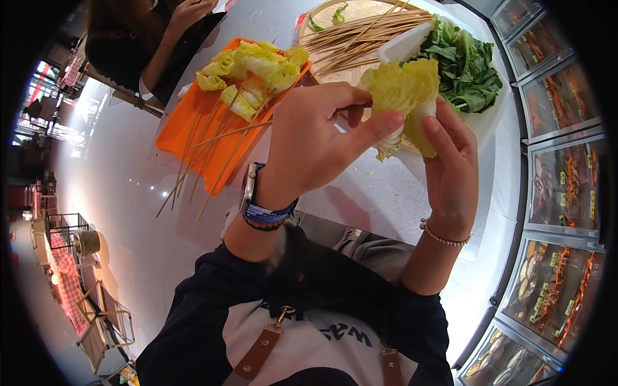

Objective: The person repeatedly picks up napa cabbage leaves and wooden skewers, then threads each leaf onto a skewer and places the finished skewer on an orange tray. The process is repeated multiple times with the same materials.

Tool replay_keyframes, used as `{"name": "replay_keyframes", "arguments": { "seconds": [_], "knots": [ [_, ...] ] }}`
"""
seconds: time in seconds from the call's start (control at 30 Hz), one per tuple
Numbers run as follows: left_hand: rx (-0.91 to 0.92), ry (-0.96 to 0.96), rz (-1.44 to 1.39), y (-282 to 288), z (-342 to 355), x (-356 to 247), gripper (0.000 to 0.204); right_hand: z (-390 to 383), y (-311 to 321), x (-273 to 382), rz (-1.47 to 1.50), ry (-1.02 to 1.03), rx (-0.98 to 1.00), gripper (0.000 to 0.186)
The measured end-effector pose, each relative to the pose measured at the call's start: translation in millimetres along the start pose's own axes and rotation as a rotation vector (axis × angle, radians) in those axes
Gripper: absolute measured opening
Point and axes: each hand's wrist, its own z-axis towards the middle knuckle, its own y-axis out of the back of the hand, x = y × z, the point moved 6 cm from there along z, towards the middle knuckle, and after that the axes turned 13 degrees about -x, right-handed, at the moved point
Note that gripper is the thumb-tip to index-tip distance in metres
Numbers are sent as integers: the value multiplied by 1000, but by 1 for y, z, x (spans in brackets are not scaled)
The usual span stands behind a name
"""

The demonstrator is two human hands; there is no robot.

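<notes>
Between my two hands is a yellow-green cabbage leaf [402,87], raised above the table and folded over on itself. My left hand [322,132] pinches its left side with thumb and fingers. My right hand [454,145] grips the right side near the pale stem. Left of them, an orange tray [177,125] bears skewered cabbage leaves [257,64]; their bare bamboo sticks point toward me past the tray's near edge. Behind my hands, many loose bamboo skewers [360,35] lie on a round woven tray [315,13]. Whether a stick is inside the held leaf, I cannot tell.
Dark leafy greens [467,64] fill a white container [505,103] at the right back. Glass-fronted display cases [560,186] with skewered food line the right side. Across the table at the upper left sits another person [141,38]. A folding chair [103,321] stands at the lower left.
</notes>
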Motion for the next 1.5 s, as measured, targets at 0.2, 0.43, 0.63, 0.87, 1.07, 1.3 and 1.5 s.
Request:
{"name": "replay_keyframes", "arguments": {
  "seconds": [0.2, 0.43, 0.63, 0.87, 1.07, 1.3, 1.5],
  "knots": [
    [96, 274, -39, 7, 0, 13, 48, 2, -3, -16, 6, -25, -31, 39],
    [159, 158, 57, 4, -1, 4, 46, 9, -2, -28, 122, -140, -217, 40],
    [274, 198, 27, 8, -7, 7, 30, 9, 4, -31, 166, -151, -306, 37],
    [183, 60, 213, 19, -2, 7, 16, 13, 18, -17, 256, -94, -382, 34],
    [102, -34, 252, 16, -5, 5, 13, 14, 19, -22, 169, -24, -214, 39],
    [133, -218, 406, 9, -17, 2, 7, 10, 50, -39, 61, -97, -361, 52],
    [146, -95, 394, 22, -16, -4, 16, 26, 41, -45, -44, -42, -178, 51]
  ]
}}
